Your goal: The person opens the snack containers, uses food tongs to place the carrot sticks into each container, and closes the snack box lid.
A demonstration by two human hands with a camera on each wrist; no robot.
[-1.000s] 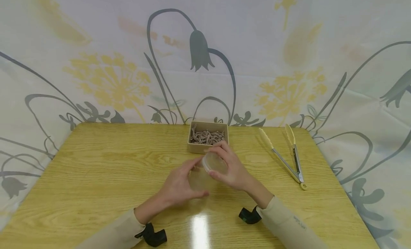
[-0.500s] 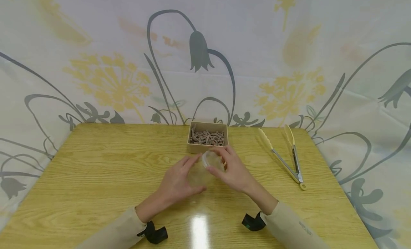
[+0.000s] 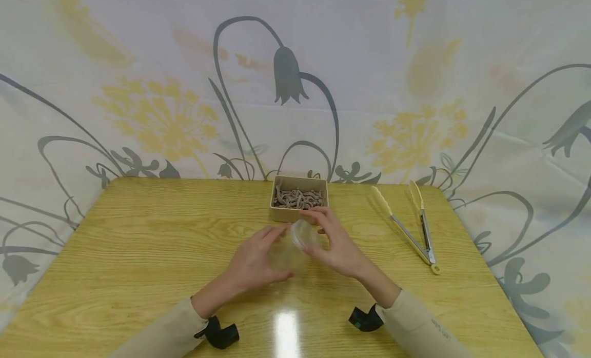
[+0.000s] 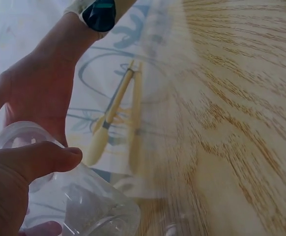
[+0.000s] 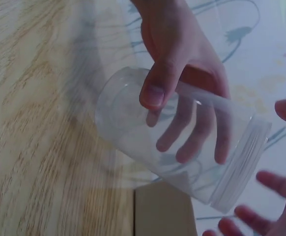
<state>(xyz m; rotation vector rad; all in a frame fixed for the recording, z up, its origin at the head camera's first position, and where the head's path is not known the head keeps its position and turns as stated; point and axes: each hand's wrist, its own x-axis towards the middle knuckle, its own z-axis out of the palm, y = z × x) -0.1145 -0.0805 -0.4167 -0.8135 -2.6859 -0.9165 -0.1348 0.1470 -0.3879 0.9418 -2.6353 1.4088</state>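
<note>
Left hand [image 3: 256, 258]: wrapped about a clear jar, thumb on one side, fingers on the other.

Right hand [image 3: 339, 250]: fingers and thumb spread about the lid end of the jar, just beside it in the right wrist view, gripping nothing; firm contact cannot be made out.

Clear cylindrical jar [image 5: 150, 145]: held tilted above the bench [image 3: 161, 235], on the near side of the box, ridged screw lid [image 5: 239, 169] toward the right hand. No contents can be made out. Judged to be thin plastic: light, fairly stiff, slick-walled, apt to dent or slip if squeezed hard. Best hold: palm and fingers round the mid-body; the lid by its ribbed edge, where fingertips should find purchase.

Beige rectangular box [image 3: 280, 214]: at the far edge of the bench, holding many greyish-brown twisted pieces [image 3: 300, 199].

Tongs [image 3: 426, 231]: metal arms, cream-yellow tips, lying splayed on the bench, right of the box.

Floral cloth [image 3: 258, 96]: hanging behind the bench.
</note>
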